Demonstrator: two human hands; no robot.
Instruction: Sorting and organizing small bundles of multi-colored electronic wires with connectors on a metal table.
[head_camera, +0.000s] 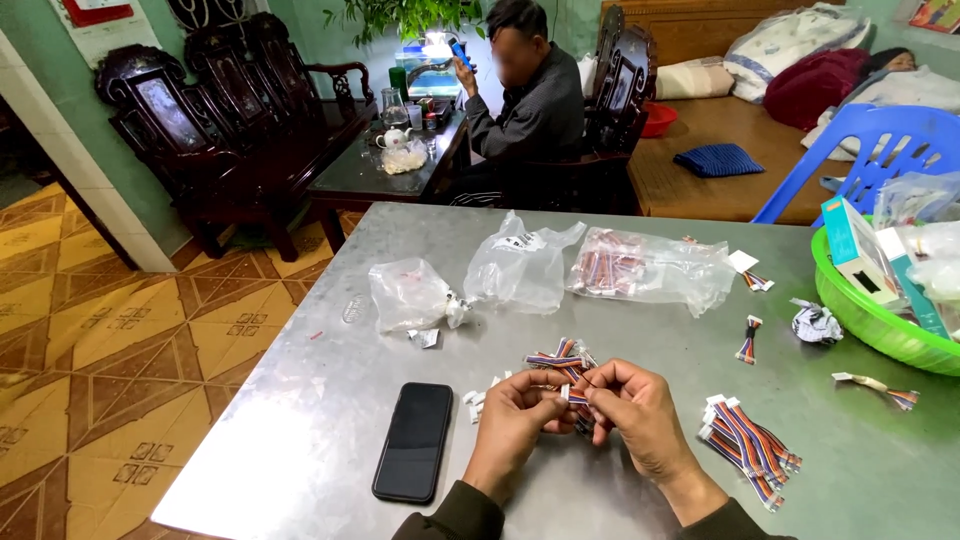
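My left hand (515, 420) and my right hand (640, 415) meet over the grey metal table (330, 420), both pinching one small multicoloured wire harness with white connectors (573, 396). Just beyond my fingers lies a loose pile of the same short harnesses (560, 360). To the right of my right hand rests a neat bundle of harnesses (748, 445). A black phone (415, 440) lies face up left of my left hand.
Several clear plastic bags (520, 265) lie mid-table, one holding more harnesses (640, 268). A green basket (860, 320) with boxes sits at the right edge. Stray harnesses (748, 338) lie near it. A seated person (530, 100) is behind the table, beside dark wooden chairs (230, 110).
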